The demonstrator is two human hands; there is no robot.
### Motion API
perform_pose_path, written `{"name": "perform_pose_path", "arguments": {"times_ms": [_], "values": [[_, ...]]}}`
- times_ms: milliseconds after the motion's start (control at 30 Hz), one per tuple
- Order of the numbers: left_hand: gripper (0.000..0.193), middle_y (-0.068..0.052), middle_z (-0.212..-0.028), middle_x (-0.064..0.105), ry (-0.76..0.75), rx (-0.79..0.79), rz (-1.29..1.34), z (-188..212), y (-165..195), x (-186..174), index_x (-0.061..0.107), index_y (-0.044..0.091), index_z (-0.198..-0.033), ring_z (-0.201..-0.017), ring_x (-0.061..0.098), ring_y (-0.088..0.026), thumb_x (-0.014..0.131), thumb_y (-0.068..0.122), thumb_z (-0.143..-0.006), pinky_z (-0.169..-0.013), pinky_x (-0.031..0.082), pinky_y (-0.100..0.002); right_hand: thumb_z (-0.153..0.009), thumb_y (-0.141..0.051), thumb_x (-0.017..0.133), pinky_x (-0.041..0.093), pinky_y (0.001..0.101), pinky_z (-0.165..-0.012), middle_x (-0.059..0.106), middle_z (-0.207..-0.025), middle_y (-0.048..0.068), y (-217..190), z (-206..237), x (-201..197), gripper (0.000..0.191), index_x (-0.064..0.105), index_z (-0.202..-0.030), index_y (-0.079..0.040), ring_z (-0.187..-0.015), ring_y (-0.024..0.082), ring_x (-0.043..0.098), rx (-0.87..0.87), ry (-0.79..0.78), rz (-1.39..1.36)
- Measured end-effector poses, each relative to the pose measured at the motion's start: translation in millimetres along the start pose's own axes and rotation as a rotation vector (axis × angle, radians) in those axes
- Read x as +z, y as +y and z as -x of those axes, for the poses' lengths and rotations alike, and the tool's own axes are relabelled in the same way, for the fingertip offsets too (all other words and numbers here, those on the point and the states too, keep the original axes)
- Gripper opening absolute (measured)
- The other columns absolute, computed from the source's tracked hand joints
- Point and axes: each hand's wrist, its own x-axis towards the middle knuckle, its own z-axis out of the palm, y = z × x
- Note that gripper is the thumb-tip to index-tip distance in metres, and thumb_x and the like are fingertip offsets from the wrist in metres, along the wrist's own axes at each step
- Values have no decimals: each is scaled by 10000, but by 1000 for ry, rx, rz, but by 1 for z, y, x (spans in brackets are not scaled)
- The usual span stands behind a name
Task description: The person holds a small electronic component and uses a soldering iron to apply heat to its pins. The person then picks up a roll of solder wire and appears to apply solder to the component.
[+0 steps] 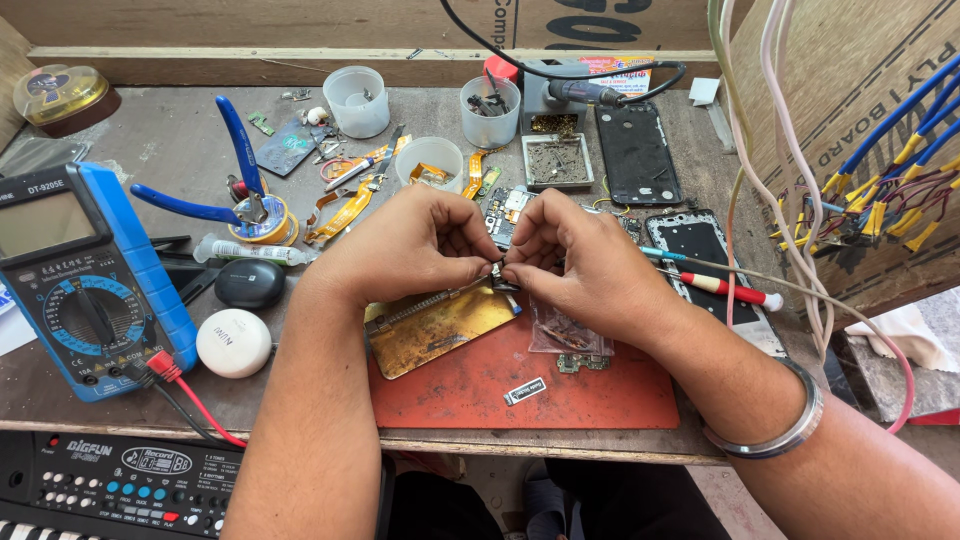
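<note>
Tiny part (497, 268) (between fingertips) too small to identify

A matt orange rubber mat (560, 385) is lying on the scuffed wooden surface (170, 140), beside a tarnished, brassy metal plate (440, 335) and glossy blue plastic multimeter (150, 270).

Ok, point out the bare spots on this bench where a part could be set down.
Bare patches: the red mat near its front edge, right of the small white label; the bench top between the amber-lidded dish and the blue pliers. Crowded: the back middle around the plastic cups, and beside both hands, left hand and right hand.
</note>
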Motion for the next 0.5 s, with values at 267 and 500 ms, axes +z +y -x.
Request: {"name": "perform_pose_path", "arguments": {"times_ms": [267, 500], "values": [[123, -15, -800, 767, 2, -22, 37, 0, 2, 0, 771, 18, -896, -731, 700, -60, 778, 46, -776, -672, 580, -225, -878, -57, 765, 593, 258, -730, 738, -887, 40, 3, -1, 2, 278, 518, -1005, -48, -825, 95, 716, -9, 6, -15], [132, -18, -781, 767, 11, -53, 25, 0, 3, 1, 780, 18, -884, -711, 693, -59, 808, 68, -765, -646, 570, -225, -891, -34, 743, 587, 262, -715, 743, -893, 48, 7, -1, 4, 286, 474, -986, -49, -826, 82, 702, 13, 0, -58]]}}
